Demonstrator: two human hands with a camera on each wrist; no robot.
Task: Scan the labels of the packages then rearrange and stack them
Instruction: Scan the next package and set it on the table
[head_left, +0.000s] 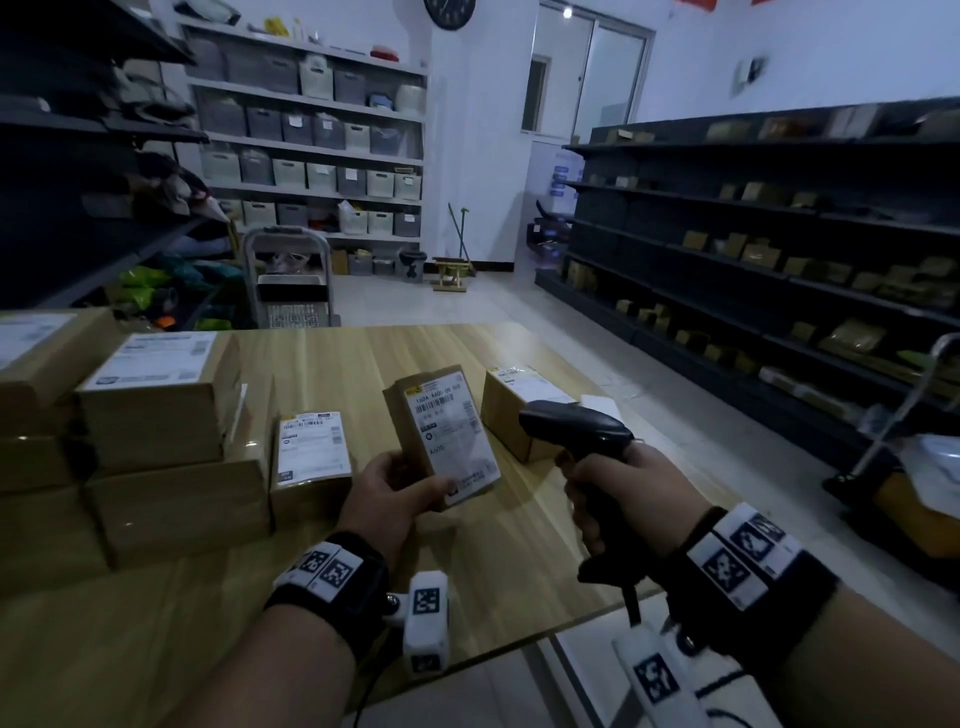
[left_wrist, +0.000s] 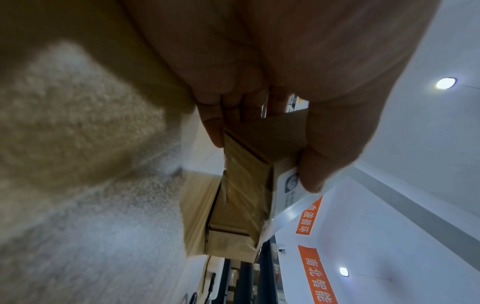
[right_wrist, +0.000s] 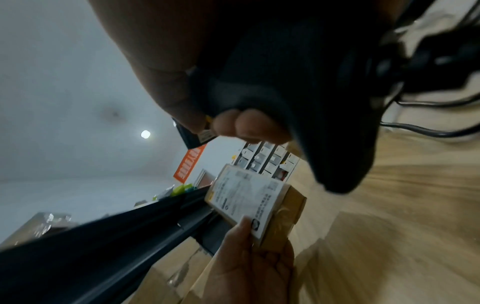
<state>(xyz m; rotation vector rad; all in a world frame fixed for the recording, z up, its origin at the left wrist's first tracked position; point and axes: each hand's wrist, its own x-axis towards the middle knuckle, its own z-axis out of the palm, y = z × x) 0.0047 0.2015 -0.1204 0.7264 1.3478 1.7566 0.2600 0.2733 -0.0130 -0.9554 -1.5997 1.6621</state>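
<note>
My left hand (head_left: 395, 493) grips a small cardboard package (head_left: 447, 431) tilted up above the wooden table (head_left: 322, 358), its white label facing me. The thumb (left_wrist: 319, 164) presses the label's lower edge and the fingers (left_wrist: 213, 123) wrap the back. In the right wrist view the same package (right_wrist: 249, 199) sits below the scanner. My right hand (head_left: 613, 499) grips the black barcode scanner (head_left: 576, 421) by its handle, its head pointing left toward the package and a short way from it. Labelled boxes stand on the table: a small one (head_left: 311, 457), another (head_left: 514, 405) behind the scanner.
A pile of larger cardboard boxes (head_left: 156, 410) fills the table's left side. Dark shelving (head_left: 779, 234) with packets runs along the right, white shelves of bins (head_left: 311, 156) at the back. A trolley (head_left: 291, 280) stands beyond the table. The scanner's cable (right_wrist: 428, 131) trails at my right.
</note>
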